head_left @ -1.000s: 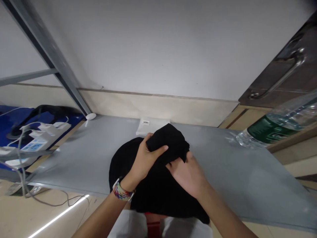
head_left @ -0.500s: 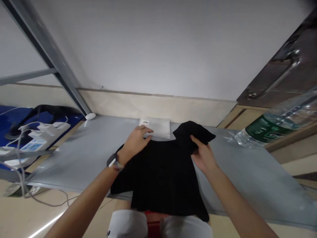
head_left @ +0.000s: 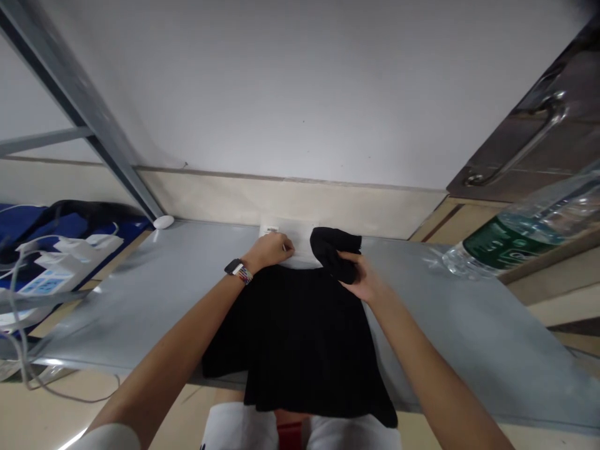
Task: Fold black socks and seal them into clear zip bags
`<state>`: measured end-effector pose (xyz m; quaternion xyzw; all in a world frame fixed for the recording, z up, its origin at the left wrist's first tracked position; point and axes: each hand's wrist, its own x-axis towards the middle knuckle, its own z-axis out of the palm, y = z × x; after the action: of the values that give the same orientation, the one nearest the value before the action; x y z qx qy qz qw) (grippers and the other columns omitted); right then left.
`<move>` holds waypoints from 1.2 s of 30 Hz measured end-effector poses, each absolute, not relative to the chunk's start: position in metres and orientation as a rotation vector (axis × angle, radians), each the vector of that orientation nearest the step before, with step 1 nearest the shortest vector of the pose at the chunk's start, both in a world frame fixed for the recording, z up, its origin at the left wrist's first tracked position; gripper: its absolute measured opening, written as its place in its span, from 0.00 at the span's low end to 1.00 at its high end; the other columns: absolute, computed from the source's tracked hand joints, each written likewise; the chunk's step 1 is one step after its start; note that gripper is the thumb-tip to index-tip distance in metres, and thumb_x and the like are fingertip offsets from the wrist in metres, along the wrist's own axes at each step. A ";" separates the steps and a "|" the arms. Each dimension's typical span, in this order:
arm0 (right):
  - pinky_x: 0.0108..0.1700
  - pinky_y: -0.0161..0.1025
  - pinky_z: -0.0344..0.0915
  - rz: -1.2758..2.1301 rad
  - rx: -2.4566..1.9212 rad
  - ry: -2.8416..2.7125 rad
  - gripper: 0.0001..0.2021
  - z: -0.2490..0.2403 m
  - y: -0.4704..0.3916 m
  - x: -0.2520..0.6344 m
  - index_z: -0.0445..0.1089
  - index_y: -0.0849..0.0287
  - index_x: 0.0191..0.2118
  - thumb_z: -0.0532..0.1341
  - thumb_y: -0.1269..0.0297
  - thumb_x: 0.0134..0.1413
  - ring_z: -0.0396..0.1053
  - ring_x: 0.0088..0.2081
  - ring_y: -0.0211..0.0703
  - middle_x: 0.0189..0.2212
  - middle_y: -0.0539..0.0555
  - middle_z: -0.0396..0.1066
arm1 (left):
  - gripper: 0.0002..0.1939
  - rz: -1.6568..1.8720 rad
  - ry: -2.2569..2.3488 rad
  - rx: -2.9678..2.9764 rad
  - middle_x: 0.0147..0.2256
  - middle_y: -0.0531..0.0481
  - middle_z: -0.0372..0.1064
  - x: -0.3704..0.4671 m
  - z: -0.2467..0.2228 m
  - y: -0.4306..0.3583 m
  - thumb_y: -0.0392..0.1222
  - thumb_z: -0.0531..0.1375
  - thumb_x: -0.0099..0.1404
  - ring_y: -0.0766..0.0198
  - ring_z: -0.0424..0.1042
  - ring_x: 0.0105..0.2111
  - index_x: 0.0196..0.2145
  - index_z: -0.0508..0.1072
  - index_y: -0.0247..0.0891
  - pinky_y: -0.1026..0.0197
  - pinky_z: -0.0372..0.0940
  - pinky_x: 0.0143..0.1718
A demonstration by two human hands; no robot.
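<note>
A black short-sleeved T-shirt (head_left: 309,337) lies spread with its neckline toward the wall, its lower edge hanging over the front of the grey tabletop (head_left: 173,281). My right hand (head_left: 363,278) is closed on its right sleeve, which is lifted and bunched inward near the neckline. My left hand (head_left: 272,250), with a watch on the wrist, is by the left shoulder of the shirt, over a flat white packet (head_left: 302,240) with a printed label. Its fingers are curled together; what they hold, if anything, is hidden.
On the right lies a large clear bottle (head_left: 510,240) with a green label, near a dark panel with a metal handle (head_left: 520,147). Power strips (head_left: 60,275) with plugs and cables are at left, beside a metal post (head_left: 122,162). A white oval object (head_left: 164,222) sits by the post.
My right hand has moved left and inward, folding the sleeve from outspread into a bunch. My left hand has shifted slightly right, and its fingers have curled closed.
</note>
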<state>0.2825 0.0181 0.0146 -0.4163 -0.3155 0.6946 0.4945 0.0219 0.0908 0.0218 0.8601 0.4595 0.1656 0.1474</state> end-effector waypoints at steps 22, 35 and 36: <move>0.43 0.47 0.74 1.587 -1.288 -1.097 0.07 0.038 0.022 0.256 0.80 0.58 0.35 0.69 0.71 0.46 0.79 0.38 0.54 0.33 0.57 0.82 | 0.07 0.798 1.202 2.493 0.37 0.47 0.74 0.034 0.053 0.073 0.32 0.61 0.71 0.61 0.74 0.35 0.35 0.79 0.37 0.59 0.67 0.42; 0.44 0.46 0.68 1.099 -1.333 -1.179 0.10 0.013 0.015 0.247 0.79 0.57 0.34 0.65 0.60 0.45 0.76 0.41 0.54 0.33 0.54 0.80 | 0.09 0.424 1.366 2.530 0.32 0.46 0.77 0.061 0.073 0.032 0.34 0.58 0.71 0.56 0.75 0.31 0.48 0.73 0.38 0.57 0.63 0.36; 0.45 0.46 0.68 1.104 -1.325 -1.169 0.10 0.013 0.014 0.248 0.79 0.57 0.35 0.65 0.60 0.45 0.76 0.41 0.54 0.34 0.54 0.80 | 0.11 0.390 1.405 2.557 0.34 0.44 0.78 0.061 0.073 0.030 0.35 0.58 0.71 0.54 0.76 0.33 0.49 0.73 0.38 0.56 0.64 0.37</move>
<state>0.2478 0.0138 0.0128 -0.5491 -0.4844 0.4575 0.5046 0.0612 0.0305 0.0726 0.8645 0.4749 0.1317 0.0989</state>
